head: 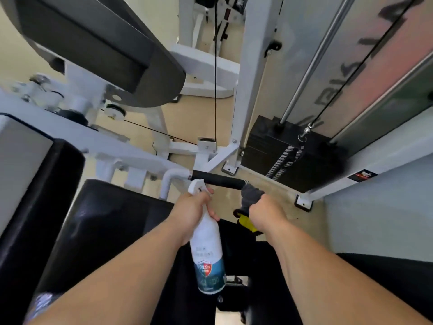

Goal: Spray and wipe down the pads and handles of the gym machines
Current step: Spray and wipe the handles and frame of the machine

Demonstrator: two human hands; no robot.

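Observation:
My left hand [191, 211] grips the neck of a white spray bottle [207, 245] with a blue label, its nozzle close to a black foam handle [219, 180] on the white machine frame. My right hand [266, 213] holds a grey and yellow cloth [249, 199] pressed against the right end of that handle. A black seat pad [105, 219] lies below and to the left of the handle. A large black back pad [93, 43] tilts overhead at the upper left.
A black weight stack [288, 153] with a cable and chrome guide rod [316, 62] stands to the right. White frame tubes [248, 90] cross the middle. A black pad edge [30, 184] is at the far left. Beige floor [187, 123] shows between the frame parts.

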